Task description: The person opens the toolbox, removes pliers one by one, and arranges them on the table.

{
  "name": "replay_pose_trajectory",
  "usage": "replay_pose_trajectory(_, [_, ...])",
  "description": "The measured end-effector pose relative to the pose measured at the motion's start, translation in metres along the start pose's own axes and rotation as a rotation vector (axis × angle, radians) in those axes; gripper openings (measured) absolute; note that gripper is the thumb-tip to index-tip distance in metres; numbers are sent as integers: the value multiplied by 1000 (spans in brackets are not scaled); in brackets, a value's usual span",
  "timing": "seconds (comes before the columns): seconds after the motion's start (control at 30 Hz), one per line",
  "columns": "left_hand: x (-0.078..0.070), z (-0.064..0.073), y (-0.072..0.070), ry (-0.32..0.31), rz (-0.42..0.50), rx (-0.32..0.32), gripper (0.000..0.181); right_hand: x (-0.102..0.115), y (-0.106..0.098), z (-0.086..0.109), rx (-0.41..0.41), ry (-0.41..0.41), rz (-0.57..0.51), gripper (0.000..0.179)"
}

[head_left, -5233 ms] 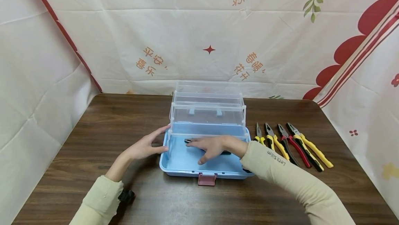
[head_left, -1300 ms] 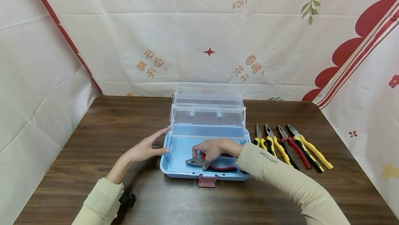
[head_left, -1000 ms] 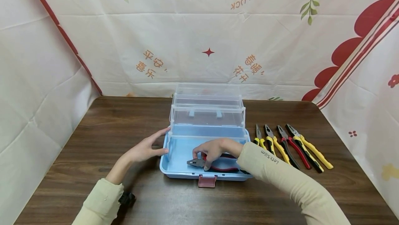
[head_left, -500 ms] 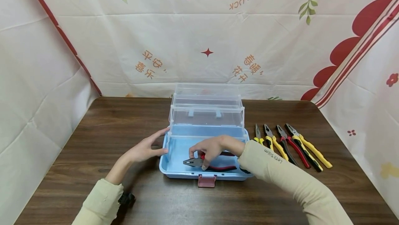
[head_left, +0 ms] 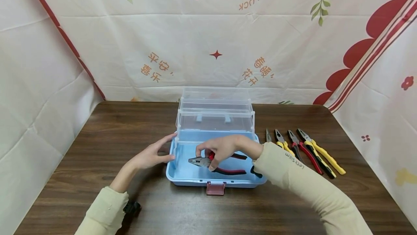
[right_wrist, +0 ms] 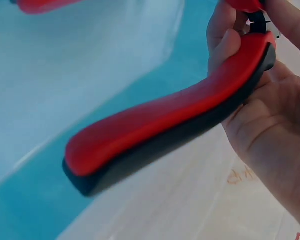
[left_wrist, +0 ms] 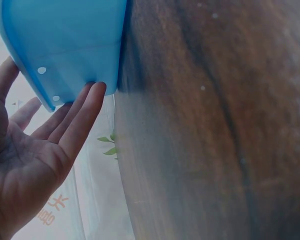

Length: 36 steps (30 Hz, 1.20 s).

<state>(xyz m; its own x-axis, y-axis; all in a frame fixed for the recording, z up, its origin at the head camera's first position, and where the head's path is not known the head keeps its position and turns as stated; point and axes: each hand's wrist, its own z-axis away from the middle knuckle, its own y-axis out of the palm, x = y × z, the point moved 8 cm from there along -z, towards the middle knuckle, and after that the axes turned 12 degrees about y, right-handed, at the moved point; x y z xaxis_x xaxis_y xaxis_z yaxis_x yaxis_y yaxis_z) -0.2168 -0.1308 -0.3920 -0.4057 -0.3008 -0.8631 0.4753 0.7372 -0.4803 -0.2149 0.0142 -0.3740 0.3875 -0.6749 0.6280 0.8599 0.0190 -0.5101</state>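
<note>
My right hand (head_left: 223, 149) pinches a pair of combination pliers (head_left: 199, 161) near the pivot, over the blue toolbox (head_left: 185, 183). Its grey jaws point left and its red-and-black handles spread apart to the right. In the right wrist view one handle (right_wrist: 160, 125) fills the middle, with fingers and thumb around the pivot end. At the toolbox's left end, my left hand (head_left: 147, 158) rests with extended fingers on the wall and rim. The left wrist view shows its fingertips (left_wrist: 96, 92) touching the blue outer wall (left_wrist: 70, 40).
Clear trays (head_left: 216, 106) stand raised at the back of the toolbox. A dark red latch (head_left: 215, 188) hangs at its front. Right of it several pliers lie in a row, including red-and-black pliers (head_left: 307, 154) and yellow-and-black pliers (head_left: 325, 155). My right sleeve partly hides them.
Earlier my right hand reached over the pliers in the toolbox; then it gripped them. Within the last half second it has raised them slightly, up and back. The left hand has stayed put.
</note>
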Motion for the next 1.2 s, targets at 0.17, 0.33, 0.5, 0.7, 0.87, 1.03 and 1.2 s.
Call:
replay_pose_trajectory(0.17, [0,0,1,5,12,0,68,4,-11,12,-22,-53,-33,30])
replay_pose_trajectory(0.33, [-1,0,0,16,4,-1,68,-1,-22,24,-72,-40,-61,33])
replay_pose_trajectory(0.5, [-1,0,0,7,-3,2,68,-7,-30,37,-113,-58,-93,34])
replay_pose_trajectory(0.7, [0,1,0,1,-1,4,68,-18,-39,52,-156,-49,-140,34])
replay_pose_trajectory(0.87, [1,1,0,-1,-13,1,68,-30,-45,65,-198,-26,-145,36])
replay_pose_trajectory(1.03, [1,1,0,-2,-22,1,68,-47,-52,82,-250,40,-152,41])
replay_pose_trajectory(1.2, [1,1,0,5,-17,1,68,-64,-60,99,-300,80,-154,43])
